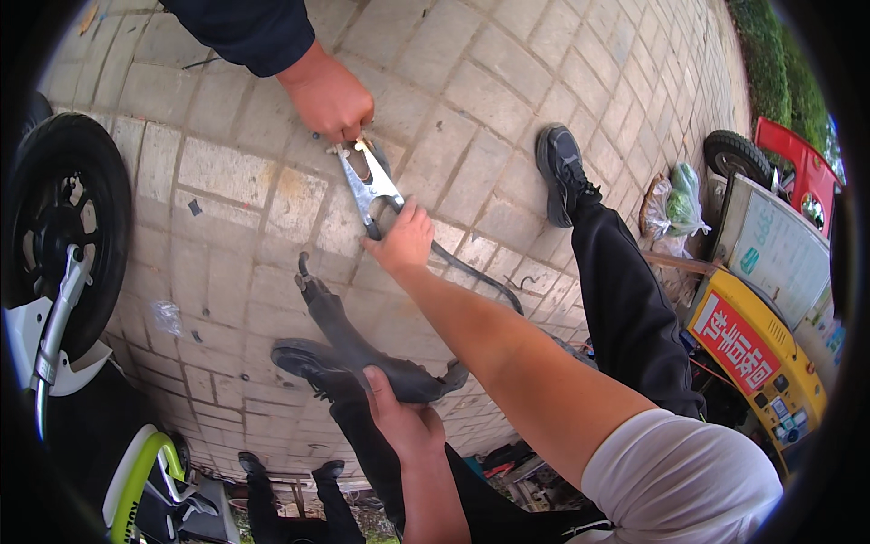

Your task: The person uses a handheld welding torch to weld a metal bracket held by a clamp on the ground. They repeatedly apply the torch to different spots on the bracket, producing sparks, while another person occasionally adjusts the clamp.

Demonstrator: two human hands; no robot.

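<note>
My left hand [408, 419] is closed on a dark grey, flat rubber tube [349, 335] with a bent metal stem at its far end. My right hand [406, 239] grips the near legs of a silver A-shaped metal clamp [369, 189]. Its far end, with brass-coloured fittings, is held by another person's hand [331, 100] in a dark sleeve. Beside my right hand runs a black hose [471, 272] toward the lower right; whether it joins the clamp is hidden by my fingers.
Grey brick paving [254, 227] lies below. At left are a black wheel [68, 218] and a lime-green frame [136, 480]. A yellow cart [752, 354] and plastic bags [675, 208] stand at right. A black shoe [562, 172] is planted ahead; another person's legs [294, 508] show at the bottom.
</note>
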